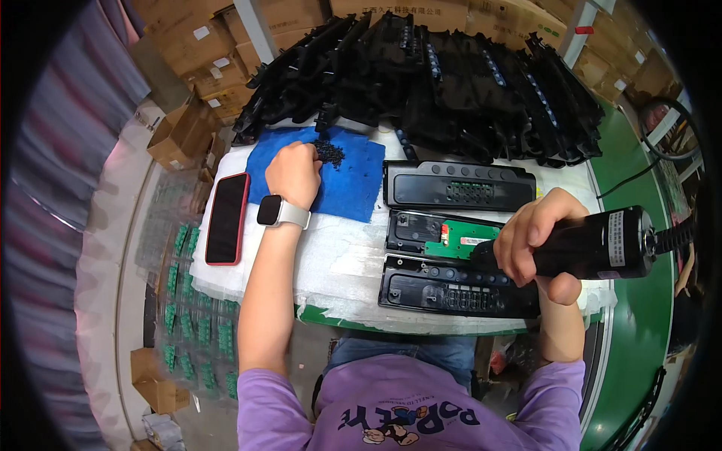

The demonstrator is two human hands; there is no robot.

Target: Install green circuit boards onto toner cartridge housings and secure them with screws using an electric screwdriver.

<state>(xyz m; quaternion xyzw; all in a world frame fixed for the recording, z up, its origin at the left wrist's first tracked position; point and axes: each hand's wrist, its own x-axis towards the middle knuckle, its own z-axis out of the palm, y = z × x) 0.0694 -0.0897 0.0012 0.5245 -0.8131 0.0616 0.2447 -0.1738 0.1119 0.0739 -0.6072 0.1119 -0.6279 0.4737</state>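
Observation:
My left hand reaches onto a blue cloth and its fingers close at the edge of a small pile of black screws; whether a screw is pinched is hidden. A white-strapped smartwatch sits on that wrist. My right hand grips a black electric screwdriver, its tip pointing left over the middle one of three long black plastic housings. This housing carries a green circuit board. One housing lies behind it and another in front.
A phone in a red case lies at the left on the white foam-covered bench. Many black housings are stacked at the back. Cardboard boxes stand behind and left. Trays of green boards sit low left. A green conveyor runs right.

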